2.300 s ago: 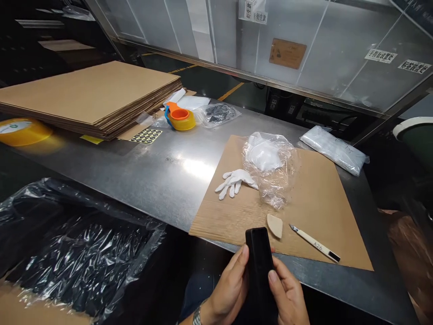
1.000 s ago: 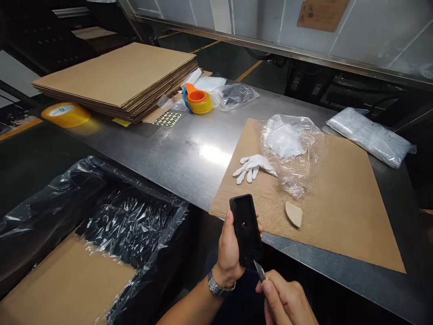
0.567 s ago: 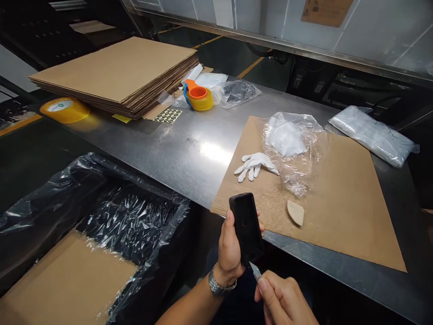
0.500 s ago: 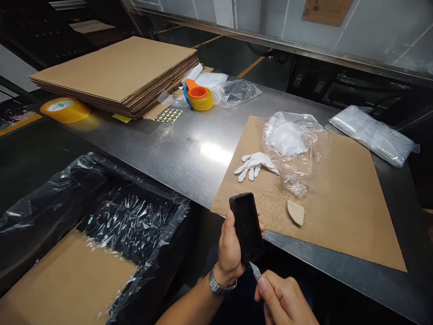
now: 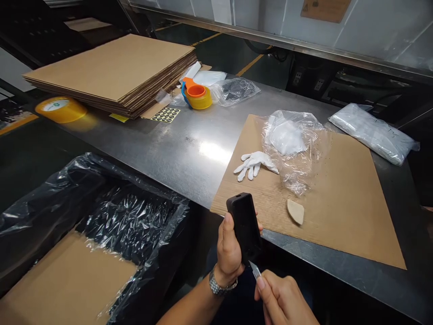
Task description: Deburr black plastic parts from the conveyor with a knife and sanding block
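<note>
My left hand (image 5: 228, 250) is wrapped round a slim black plastic case (image 5: 244, 227), held upright in front of the table's near edge. My right hand (image 5: 282, 300) is closed on a small craft knife (image 5: 255, 270); its blade tip touches the lower end of the case. A watch sits on my left wrist. On the brown cardboard sheet (image 5: 338, 198) just beyond lie a tan wedge-shaped piece (image 5: 295, 211), a white glove (image 5: 254, 163) and a crumpled clear plastic bag (image 5: 292, 144).
A steel table (image 5: 162, 144) carries a stack of flat cardboard (image 5: 111, 72), an orange tape dispenser (image 5: 197, 95), a yellow tape roll (image 5: 59, 108), a sticker sheet (image 5: 165, 114) and two bagged items (image 5: 372, 133). A carton lined with black plastic (image 5: 101, 225) stands at the lower left.
At first both hands held the case and the knife lay on the cardboard; now my right hand holds the knife against the case's lower end. Over the last second the hands barely moved.
</note>
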The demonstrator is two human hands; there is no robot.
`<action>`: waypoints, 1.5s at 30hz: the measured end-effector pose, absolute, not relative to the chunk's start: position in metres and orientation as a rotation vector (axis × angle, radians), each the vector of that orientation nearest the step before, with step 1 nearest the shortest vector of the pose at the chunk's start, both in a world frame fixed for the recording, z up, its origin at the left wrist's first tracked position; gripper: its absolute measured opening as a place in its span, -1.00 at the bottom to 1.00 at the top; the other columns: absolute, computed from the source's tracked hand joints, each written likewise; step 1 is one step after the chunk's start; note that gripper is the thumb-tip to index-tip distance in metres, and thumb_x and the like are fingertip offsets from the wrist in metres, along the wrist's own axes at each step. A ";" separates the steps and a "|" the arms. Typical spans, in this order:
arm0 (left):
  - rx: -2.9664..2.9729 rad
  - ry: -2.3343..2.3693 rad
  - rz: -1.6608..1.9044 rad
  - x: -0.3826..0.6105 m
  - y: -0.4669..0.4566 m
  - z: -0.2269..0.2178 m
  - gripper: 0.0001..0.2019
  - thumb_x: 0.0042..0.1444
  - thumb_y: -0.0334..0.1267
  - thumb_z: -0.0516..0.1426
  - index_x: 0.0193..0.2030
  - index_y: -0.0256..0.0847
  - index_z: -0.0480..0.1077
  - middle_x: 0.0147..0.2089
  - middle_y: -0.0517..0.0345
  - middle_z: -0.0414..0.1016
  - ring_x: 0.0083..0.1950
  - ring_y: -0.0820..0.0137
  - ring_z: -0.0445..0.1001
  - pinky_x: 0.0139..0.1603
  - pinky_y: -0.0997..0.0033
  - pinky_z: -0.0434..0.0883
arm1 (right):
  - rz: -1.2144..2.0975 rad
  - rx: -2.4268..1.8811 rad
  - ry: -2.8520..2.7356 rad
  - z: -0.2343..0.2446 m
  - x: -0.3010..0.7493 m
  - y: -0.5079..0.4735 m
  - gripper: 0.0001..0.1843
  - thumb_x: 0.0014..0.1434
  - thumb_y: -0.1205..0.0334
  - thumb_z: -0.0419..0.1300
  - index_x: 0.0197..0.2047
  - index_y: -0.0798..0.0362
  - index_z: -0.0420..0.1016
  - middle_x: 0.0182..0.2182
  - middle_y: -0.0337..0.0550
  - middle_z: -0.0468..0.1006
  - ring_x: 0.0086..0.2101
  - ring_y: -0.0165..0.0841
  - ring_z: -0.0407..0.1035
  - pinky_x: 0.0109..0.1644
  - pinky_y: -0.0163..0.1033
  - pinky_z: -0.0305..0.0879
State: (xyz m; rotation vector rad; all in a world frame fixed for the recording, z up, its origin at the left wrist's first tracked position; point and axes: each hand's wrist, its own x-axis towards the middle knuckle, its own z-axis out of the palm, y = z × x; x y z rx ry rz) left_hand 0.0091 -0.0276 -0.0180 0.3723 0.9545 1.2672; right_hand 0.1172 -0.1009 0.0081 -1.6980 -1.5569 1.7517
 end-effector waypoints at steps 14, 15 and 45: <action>0.383 1.014 1.364 0.013 -0.029 -0.017 -0.47 0.08 0.15 -0.02 -0.18 -0.33 0.46 -0.31 -0.04 0.57 -0.43 0.34 0.49 -0.41 0.38 0.43 | 1.876 -1.612 -1.347 -0.001 0.114 -0.102 -0.42 0.22 -0.22 -0.21 -0.47 0.08 0.28 -0.78 -0.38 0.16 -0.73 -0.56 0.08 -0.62 -0.47 -0.01; 0.375 1.020 1.380 0.013 -0.030 -0.017 -0.46 0.08 0.15 -0.02 -0.19 -0.33 0.46 -0.32 -0.04 0.57 -0.43 0.34 0.49 -0.41 0.38 0.43 | 1.895 -1.594 -1.317 -0.002 0.114 -0.102 -0.42 0.22 -0.22 -0.21 -0.47 0.09 0.29 -0.78 -0.38 0.16 -0.73 -0.56 0.08 -0.62 -0.47 -0.01; 0.391 0.970 1.767 0.019 -0.029 -0.007 -0.57 0.04 0.18 -0.04 -0.29 -0.10 0.44 -0.34 0.16 0.39 -0.42 0.38 0.33 -0.40 0.40 0.35 | -0.255 -1.626 -2.134 -0.008 0.099 -0.120 -0.78 0.21 0.44 0.04 -0.21 0.23 0.52 -0.76 -0.32 0.26 -0.75 -0.57 0.17 -0.70 -0.39 0.00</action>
